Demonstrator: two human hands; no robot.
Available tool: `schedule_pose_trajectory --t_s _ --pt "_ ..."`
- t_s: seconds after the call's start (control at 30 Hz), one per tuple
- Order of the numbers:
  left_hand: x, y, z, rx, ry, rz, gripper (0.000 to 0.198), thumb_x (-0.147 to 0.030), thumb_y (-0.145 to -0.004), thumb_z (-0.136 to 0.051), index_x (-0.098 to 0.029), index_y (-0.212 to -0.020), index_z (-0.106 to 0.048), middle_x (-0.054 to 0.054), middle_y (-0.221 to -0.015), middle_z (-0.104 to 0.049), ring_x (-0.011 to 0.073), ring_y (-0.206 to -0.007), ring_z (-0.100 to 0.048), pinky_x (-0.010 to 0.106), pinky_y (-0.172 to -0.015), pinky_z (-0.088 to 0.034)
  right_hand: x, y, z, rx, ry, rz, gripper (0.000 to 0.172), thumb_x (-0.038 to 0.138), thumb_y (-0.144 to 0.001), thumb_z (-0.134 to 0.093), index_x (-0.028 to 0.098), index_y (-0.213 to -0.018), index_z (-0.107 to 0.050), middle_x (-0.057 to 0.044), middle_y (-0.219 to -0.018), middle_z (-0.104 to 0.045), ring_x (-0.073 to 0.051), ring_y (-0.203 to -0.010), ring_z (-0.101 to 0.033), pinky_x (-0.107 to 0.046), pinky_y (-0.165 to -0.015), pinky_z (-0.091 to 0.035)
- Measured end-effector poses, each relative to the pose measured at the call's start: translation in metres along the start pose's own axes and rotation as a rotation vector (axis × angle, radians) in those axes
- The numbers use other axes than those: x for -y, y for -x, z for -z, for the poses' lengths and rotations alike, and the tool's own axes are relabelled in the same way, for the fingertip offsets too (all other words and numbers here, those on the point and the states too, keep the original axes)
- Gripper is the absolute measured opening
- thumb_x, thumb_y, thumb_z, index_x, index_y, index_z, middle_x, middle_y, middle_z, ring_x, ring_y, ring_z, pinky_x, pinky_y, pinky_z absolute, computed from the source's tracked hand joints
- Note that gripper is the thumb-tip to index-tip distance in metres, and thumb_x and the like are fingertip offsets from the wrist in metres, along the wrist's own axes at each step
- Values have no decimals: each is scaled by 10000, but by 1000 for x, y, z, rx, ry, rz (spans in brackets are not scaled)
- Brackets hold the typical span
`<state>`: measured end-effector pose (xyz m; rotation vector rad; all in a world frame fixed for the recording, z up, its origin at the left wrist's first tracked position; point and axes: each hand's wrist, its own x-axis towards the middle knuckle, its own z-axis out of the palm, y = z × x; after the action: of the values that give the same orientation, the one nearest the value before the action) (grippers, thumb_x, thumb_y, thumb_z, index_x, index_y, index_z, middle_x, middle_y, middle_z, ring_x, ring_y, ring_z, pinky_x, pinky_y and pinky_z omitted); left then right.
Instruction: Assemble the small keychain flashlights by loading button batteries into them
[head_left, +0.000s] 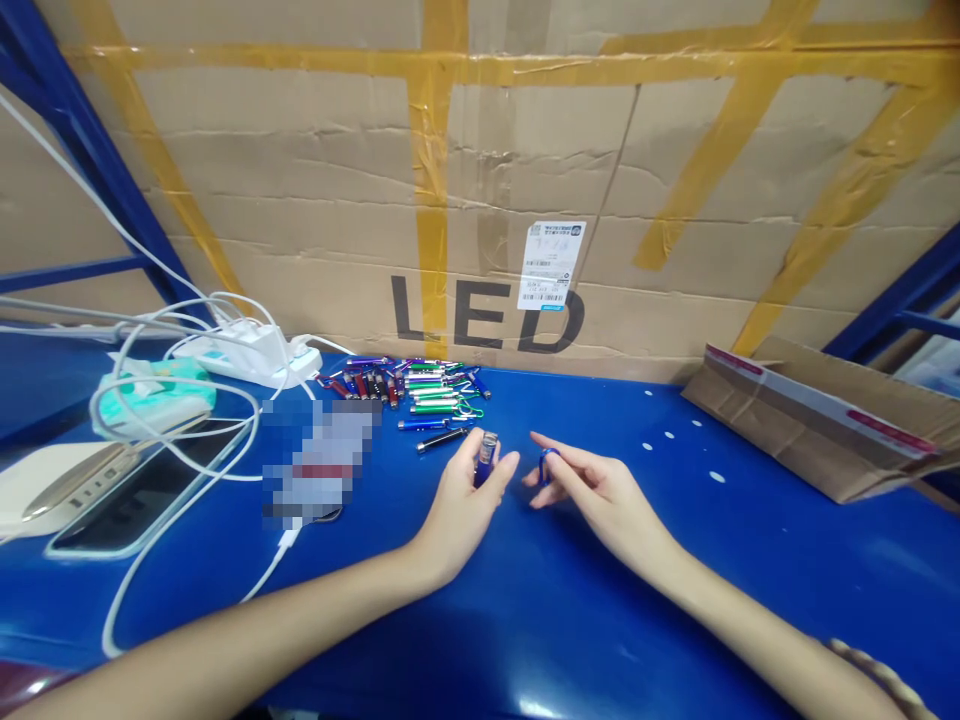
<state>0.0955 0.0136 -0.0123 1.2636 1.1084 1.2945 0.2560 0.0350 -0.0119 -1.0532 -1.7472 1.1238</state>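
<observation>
My left hand is closed round a small blue keychain flashlight, its silvery end pointing up between thumb and fingers. To the right, apart from it, my right hand pinches a blue carabiner clip between thumb and forefinger. Just beyond my left hand lies a pile of similar keychain flashlights in green, blue, red, black and silver, several with clips on them. A black flashlight lies closest to my left fingers.
A large taped cardboard box marked LED stands behind the blue table. On the left are a phone, a power strip, a tissue pack and looping white cables. An open paper bag lies at the right.
</observation>
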Motion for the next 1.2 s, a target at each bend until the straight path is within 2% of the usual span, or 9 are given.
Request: schedule_pose_trajectory --t_s 0.13,0.27,0.4,0.57,0.63,0.73,0.93,1.03,1.2 --pt "-2 2 1 83 -42 -31 222 -338 -750 -622 -183 -799 -471 -102 -530 -309 63 -483 -280 192 -477 -252 5 4 2 5 373 328 405 402 -894 -423 143 -1133 -623 -26 -619 -634 -124 -538 -604 -250 -592 -515" --pt "-3 0 1 119 -92 -26 241 -378 -746 -603 -147 -709 -547 -79 -525 -345 74 -493 -291 212 -483 -246 11 4 6 -45 573 580 363 348 -918 -400 153 -1099 -646 -14 -573 -572 -98 -505 -543 -194 -523 -471" --pt "-3 0 2 133 -124 -44 281 -406 -748 -589 -138 -667 -565 -55 -550 -399 83 -513 -318 220 -499 -262 10 4 9 -77 667 677 346 310 -922 -401 132 -1084 -650 -30 -618 -572 -94 -538 -533 -181 -523 -459" --pt "-2 1 2 136 -210 -83 228 -365 -779 -565 -153 -693 -569 -49 -574 -426 96 -539 -359 212 -520 -299 8 7 11 -20 812 693 360 259 -934 -359 110 -1132 -621 -64 -687 -600 -105 -557 -549 -200 -527 -463" --pt "-2 1 2 147 -226 -90 244 -353 -819 -510 -153 -703 -587 -28 -611 -499 111 -564 -415 217 -547 -336 8 7 10 -1 811 660 371 275 -935 -350 118 -1134 -621 -67 -696 -601 -107 -549 -544 -207 -515 -459" --pt "-3 -1 3 152 -252 -125 254 -340 -833 -495 -150 -708 -608 -2 -672 -585 140 -637 -494 232 -615 -384 10 7 7 8 616 546 353 328 -919 -392 162 -1105 -643 -42 -661 -584 -105 -539 -539 -220 -541 -467" --pt "-6 -1 5 76 -280 -187 242 -329 -850 -479 -153 -741 -604 5 -719 -606 148 -694 -535 228 -651 -409 18 6 0 151 -27 -73 371 453 -826 -517 133 -888 -695 -43 -699 -641 -100 -514 -581 -238 -539 -498" --pt "-7 -1 5 45 -304 -222 224 -321 -849 -481 -156 -754 -598 13 -742 -618 160 -738 -550 231 -665 -417 25 6 1 233 -296 -237 356 443 -795 -566 110 -767 -691 -56 -721 -661 -97 -589 -607 -225 -613 -504" --pt "-10 0 4 78 -279 -215 179 -292 -842 -485 -160 -756 -571 5 -719 -627 161 -718 -589 232 -687 -438 31 5 7 359 -591 -415 255 367 -775 -624 116 -791 -665 -13 -700 -607 -57 -587 -562 -175 -590 -485"
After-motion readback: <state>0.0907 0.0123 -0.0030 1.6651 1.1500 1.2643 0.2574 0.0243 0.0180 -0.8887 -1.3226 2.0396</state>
